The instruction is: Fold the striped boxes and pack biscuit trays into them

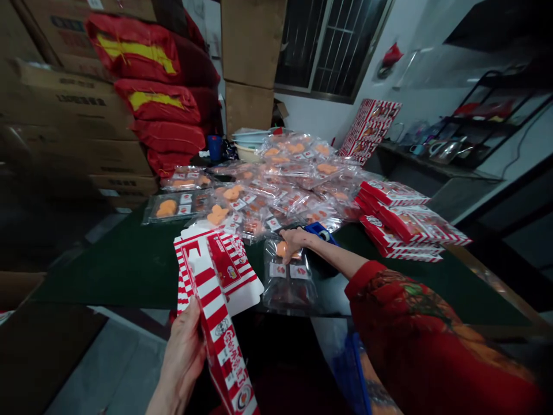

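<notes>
L hand (184,351) clenches the lower part of the striped carton (218,288), thumb over the front. Carton is tilted up, flap end toward 12 o'clock, at 7 o'clock from the clear packet (289,282) and over the table's near edge. R hand (294,239) lies on the packet's far end. Fingers curl on the film, but can't tell if they pinch it.

Judgement: hold the carton mouth steady and square to the packet. Slide the packet flat, not by one corner, as the film looks slick.

Room: bare green table (129,265) at 9 o'clock is open. Packet pile (280,184) crowds 12. A blue item (319,232) sits just beside the R hand. Box stack (401,222) at 3 lies near the table edge, so avoid sweeping there.
</notes>
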Motion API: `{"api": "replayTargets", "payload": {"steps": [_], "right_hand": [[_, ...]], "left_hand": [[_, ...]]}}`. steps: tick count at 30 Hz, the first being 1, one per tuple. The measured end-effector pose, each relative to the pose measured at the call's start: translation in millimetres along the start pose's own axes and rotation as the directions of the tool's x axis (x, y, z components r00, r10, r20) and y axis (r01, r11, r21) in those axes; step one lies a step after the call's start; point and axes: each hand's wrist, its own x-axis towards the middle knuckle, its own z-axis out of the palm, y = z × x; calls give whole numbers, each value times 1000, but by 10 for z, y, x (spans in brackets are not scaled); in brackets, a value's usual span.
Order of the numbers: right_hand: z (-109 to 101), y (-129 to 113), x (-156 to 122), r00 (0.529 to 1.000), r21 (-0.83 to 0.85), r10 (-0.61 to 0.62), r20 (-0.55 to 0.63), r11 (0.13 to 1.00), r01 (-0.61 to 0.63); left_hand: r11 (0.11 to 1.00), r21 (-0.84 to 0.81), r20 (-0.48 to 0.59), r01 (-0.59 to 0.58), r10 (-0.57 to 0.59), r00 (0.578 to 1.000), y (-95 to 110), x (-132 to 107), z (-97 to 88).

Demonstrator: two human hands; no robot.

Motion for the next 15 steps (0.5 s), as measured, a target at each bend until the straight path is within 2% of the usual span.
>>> {"api": "replayTargets", "payload": {"steps": [4,6,9,12,13,14,15], "right_hand": [[-203,-12,-96,996,80,-78,39,994,75],[-363,-32,-230,991,126,-130,24,984,126],[-659,0,-576,982,173,-185,-40,967,189],[-967,182,-1118,971,228,-158,-178,954,197],[-1049,265,-1335,949,311,-98,-299,930,194],[-1110,347,-1561,901,371,-23,-434,906,202],[-1144,420,-1790,802,411,71,-593,883,225]], "left_hand": [[1000,-2,-50,-28,28,998,-5,7,19],[997,9,-33,-71,71,997,5,-10,38],[982,61,24,-179,178,984,29,-77,72],[940,207,67,-272,264,962,21,-161,100],[919,262,86,-294,281,956,2,-181,106],[897,313,110,-313,293,950,-26,-195,111],[876,354,137,-328,299,945,-64,-200,116]]}}
